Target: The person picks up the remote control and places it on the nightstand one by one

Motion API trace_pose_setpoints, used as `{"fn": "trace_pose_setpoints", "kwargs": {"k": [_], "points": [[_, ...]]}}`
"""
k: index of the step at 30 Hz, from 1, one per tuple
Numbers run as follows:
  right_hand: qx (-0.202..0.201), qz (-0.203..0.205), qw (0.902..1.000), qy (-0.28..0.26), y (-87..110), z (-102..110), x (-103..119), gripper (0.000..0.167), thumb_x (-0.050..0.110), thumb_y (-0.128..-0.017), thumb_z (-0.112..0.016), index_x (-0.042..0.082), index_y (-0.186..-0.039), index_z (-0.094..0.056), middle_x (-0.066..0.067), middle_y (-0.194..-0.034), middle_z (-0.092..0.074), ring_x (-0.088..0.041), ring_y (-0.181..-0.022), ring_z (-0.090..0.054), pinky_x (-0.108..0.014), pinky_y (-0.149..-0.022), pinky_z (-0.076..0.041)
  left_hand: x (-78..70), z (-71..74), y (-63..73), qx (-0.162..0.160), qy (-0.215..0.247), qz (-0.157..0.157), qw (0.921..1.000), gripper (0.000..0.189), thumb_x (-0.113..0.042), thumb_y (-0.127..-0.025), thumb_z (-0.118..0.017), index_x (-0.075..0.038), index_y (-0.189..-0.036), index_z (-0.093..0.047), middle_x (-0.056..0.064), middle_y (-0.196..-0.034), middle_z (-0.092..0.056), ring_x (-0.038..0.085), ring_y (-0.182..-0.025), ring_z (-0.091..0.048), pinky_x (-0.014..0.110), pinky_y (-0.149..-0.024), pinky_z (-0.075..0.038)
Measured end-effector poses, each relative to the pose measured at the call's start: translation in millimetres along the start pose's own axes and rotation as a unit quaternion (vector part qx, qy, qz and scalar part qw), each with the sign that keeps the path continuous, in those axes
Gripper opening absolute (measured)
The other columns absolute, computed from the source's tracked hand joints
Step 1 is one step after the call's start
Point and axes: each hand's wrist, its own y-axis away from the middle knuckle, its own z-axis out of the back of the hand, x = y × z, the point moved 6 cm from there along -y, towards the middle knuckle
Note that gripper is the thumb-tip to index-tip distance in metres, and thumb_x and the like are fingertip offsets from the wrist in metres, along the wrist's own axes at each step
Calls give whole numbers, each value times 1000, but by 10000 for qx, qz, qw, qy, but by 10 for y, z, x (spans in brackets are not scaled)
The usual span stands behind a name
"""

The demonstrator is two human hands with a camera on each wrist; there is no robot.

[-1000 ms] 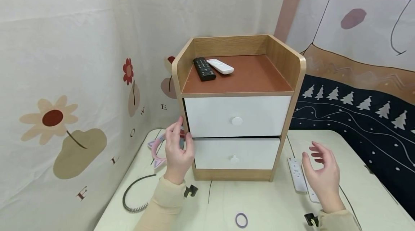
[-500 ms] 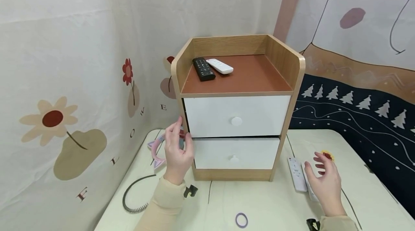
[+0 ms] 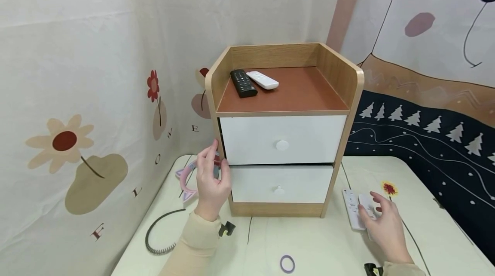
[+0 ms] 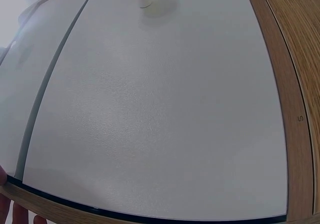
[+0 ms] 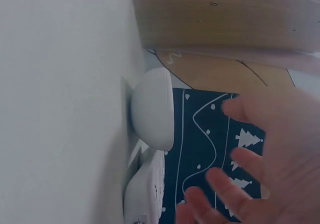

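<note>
Left hand [image 3: 212, 186] grips the side edge of a cabinet [image 3: 278, 153]; right hand [image 3: 386, 229], fingers apart, hovers near white remotes [image 3: 352, 210], with bench [image 3: 325, 243] space between

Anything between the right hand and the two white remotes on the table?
Nothing visible stands between the right hand and the right remote. The left remote lies beyond it, so sideways the right remote is in between; from above, neither looks blocked.

The left hand [image 3: 212, 188] points upward while the right hand [image 3: 386, 228] extends forward, loosely curved
</note>
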Motion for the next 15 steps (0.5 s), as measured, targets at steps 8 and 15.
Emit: {"fn": "trace_pose_setpoints", "kwargs": {"k": [8,15], "points": [[952,-366,9931,583,-33,-89,-61,83,34,-98,-74,-4,-163,-39,-44,-152,-42,-61,-132,-51,-76,-109,-44,17,0,12,20,-26,-12,10000,62,11,-95,-62,7,-156,-53,32,-123,-59,27,-87,-60,30,-73,-54],[1578,-516,9815,953,-27,-149,-111,91,39,-93,-75,-7,-162,-38,-52,-152,-33,-70,-133,-46,-80,-108,-44,21,-1,7,28,-23,-18,10000,62,11,-95,-62,6,-156,-53,32,-123,-59,28,-89,-60,34,-72,-54]]}}
